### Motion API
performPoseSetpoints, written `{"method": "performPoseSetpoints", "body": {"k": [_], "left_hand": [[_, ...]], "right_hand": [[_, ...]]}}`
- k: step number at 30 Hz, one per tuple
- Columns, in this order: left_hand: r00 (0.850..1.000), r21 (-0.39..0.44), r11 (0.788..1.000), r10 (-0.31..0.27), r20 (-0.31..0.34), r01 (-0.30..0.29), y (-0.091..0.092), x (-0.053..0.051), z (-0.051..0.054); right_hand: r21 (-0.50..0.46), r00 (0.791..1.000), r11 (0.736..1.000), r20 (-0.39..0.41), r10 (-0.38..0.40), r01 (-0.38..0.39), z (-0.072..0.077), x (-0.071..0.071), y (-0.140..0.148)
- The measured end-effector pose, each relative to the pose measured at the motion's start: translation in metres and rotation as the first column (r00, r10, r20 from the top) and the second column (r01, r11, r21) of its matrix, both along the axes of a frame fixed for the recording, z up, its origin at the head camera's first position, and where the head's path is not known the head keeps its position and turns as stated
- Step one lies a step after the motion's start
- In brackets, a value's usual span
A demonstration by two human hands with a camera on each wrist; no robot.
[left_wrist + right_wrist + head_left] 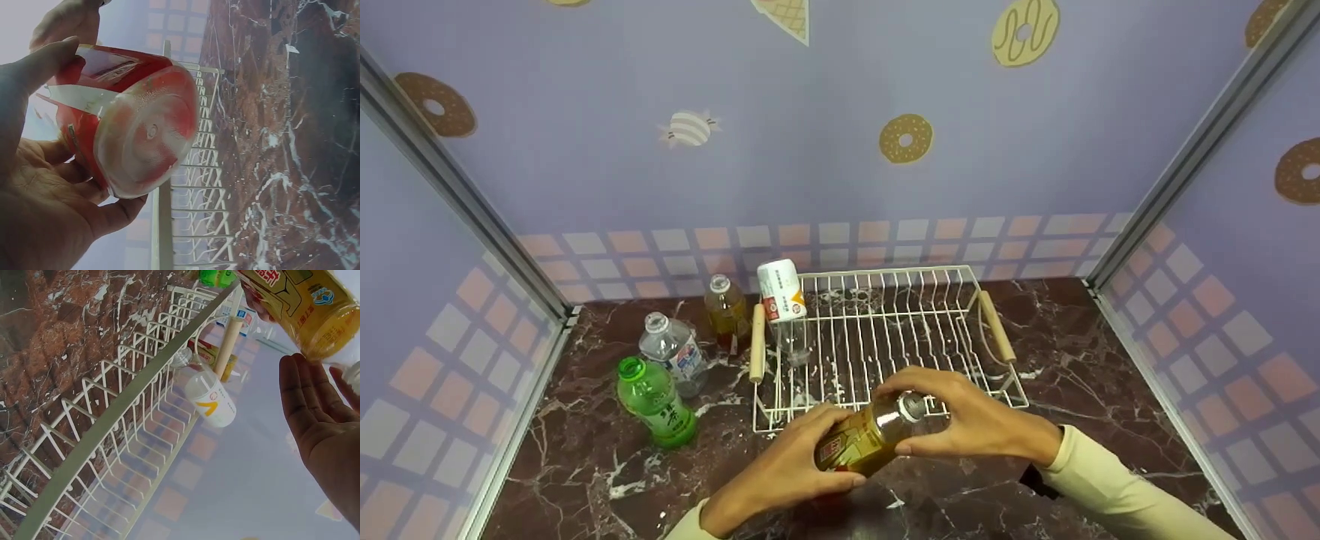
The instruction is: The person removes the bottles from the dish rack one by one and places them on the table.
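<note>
My left hand (791,459) grips the lower part of a tilted plastic bottle (856,442) with a yellow and red label. Its clear base (149,132) faces the camera in the left wrist view, and its neck points to the upper right in the head view. Around the neck end is my right hand (964,416); in the right wrist view that hand (326,413) has its fingers extended, their tips by the bottle's shoulder. Directly behind the bottle stands a white wire dish rack (877,315) holding an upside-down bottle with a white label (782,289) at its left end.
Left of the rack stand a green bottle (660,405), a clear bottle (673,352) and a bottle with a yellow-brown label (727,315). The rack has wooden handles (996,326) at both ends. Patterned walls (840,150) enclose the dark marbled counter (607,457).
</note>
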State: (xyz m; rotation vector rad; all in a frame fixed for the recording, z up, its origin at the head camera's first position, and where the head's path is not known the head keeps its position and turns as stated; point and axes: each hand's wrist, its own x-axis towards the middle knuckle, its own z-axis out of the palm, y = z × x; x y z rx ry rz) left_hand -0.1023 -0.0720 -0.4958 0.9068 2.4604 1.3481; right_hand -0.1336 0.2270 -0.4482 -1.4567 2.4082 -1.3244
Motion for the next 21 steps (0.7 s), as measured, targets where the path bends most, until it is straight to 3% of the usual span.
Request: {"method": "performPoseSetpoints", "body": {"k": [7,21], "left_hand": [[0.999,0.082,0.996,0.039,0.033,-0.042,0.0,0.008,-0.012],[0.997,0.203,0.976,0.075,0.02,-0.077,-0.001,0.018,-0.036]], "right_hand": [[0.005,0.997,0.997,-0.008,-0.072,0.072,-0.001,-0.002,0.011],[-0.037,0.989,0.989,-0.005,-0.146,0.146,-0.006,-0.005,0.023]]}}
